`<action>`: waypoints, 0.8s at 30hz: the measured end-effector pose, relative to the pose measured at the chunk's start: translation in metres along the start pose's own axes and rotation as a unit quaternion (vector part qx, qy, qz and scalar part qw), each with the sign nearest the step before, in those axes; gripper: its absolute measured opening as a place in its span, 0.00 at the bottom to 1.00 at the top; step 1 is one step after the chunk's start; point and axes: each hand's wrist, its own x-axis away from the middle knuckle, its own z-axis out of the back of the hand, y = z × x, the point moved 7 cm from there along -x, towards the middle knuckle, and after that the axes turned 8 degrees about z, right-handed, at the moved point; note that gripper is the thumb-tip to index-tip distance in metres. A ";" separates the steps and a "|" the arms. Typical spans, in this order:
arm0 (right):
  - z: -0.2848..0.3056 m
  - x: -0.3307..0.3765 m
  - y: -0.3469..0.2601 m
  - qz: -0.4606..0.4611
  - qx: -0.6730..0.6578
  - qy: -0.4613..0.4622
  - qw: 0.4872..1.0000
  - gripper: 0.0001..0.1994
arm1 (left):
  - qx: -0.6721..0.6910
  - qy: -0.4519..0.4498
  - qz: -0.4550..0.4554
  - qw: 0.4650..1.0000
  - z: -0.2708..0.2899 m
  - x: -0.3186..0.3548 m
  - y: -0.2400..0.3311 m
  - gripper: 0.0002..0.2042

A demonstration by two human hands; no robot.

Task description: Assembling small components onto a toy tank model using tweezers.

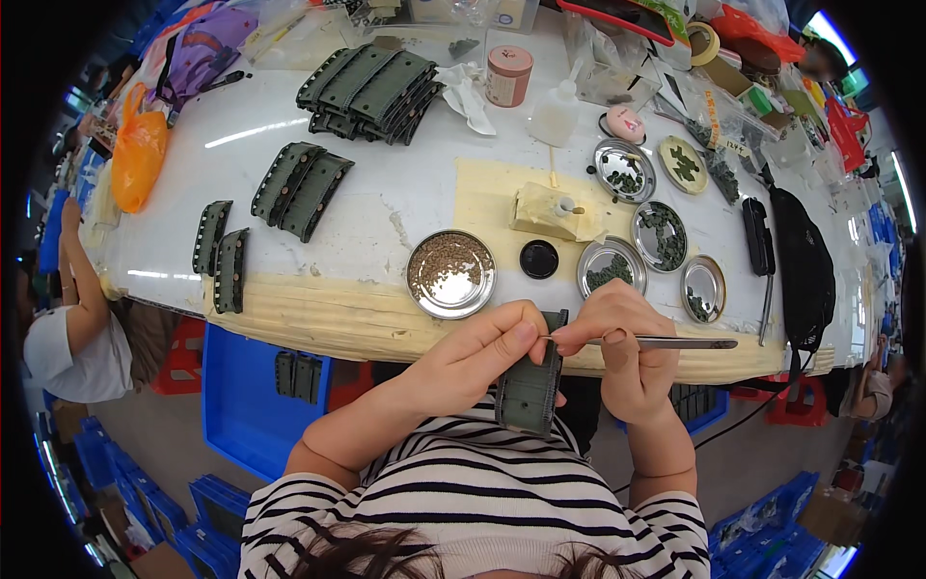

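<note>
My left hand (477, 352) grips a dark green, slightly curved part (527, 398) with a studded edge, held just in front of the table's near edge. Metal tweezers (687, 343) lie across my right hand (625, 338), their rear end sticking out to the right. The fingertips of both hands nearly meet at the part's upper end; whatever tiny piece may be between them is too small to make out. Close by on the table are a round metal dish (422, 301) of small brownish pieces and another metal dish (588, 285) of small green pieces.
More green parts lie in a stack (371, 87), a middle group (301, 188) and a pair (230, 270) at left. Beyond my hands stand a taped block (540, 214), a black cap (538, 259), a squeeze bottle (555, 116) and more dishes (660, 236). A blue crate (231, 396) sits below.
</note>
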 end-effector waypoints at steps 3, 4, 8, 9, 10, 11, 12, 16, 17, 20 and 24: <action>0.001 0.000 0.001 0.008 -0.018 -0.011 1.000 0.10 | 0.006 -0.002 -0.008 1.000 0.001 0.000 -0.001 0.16; 0.001 -0.001 0.001 0.007 -0.024 -0.012 1.000 0.10 | 0.010 -0.003 -0.006 1.000 0.000 0.000 -0.001 0.16; 0.001 -0.001 0.001 0.011 -0.030 -0.014 0.999 0.10 | 0.017 -0.005 -0.002 1.000 -0.001 0.001 0.002 0.16; 0.001 -0.001 0.001 0.013 -0.031 -0.015 0.999 0.10 | 0.018 -0.005 -0.002 1.000 -0.001 0.002 0.003 0.16; 0.001 -0.001 0.001 0.015 -0.032 -0.017 0.999 0.10 | 0.017 -0.004 -0.001 1.000 -0.001 0.002 0.003 0.16; 0.001 -0.001 0.001 0.016 -0.033 -0.018 0.999 0.10 | 0.017 -0.004 0.000 1.000 -0.001 0.002 0.004 0.16; 0.001 -0.001 0.001 0.014 -0.036 -0.017 0.999 0.10 | 0.017 -0.004 0.000 1.000 -0.001 0.002 0.004 0.16; 0.001 -0.001 0.002 0.009 -0.044 -0.013 0.999 0.10 | 0.019 -0.004 -0.001 1.000 -0.001 0.001 0.003 0.17; 0.001 -0.001 0.002 0.008 -0.046 -0.013 0.999 0.10 | 0.017 -0.004 -0.001 1.000 -0.001 0.001 0.003 0.17; 0.001 -0.001 0.003 0.005 -0.048 -0.010 0.999 0.10 | 0.019 -0.004 0.001 1.000 -0.001 0.001 0.003 0.17; 0.000 -0.001 0.002 0.013 -0.043 -0.012 0.999 0.10 | 0.028 0.000 0.007 1.000 -0.001 0.002 0.003 0.17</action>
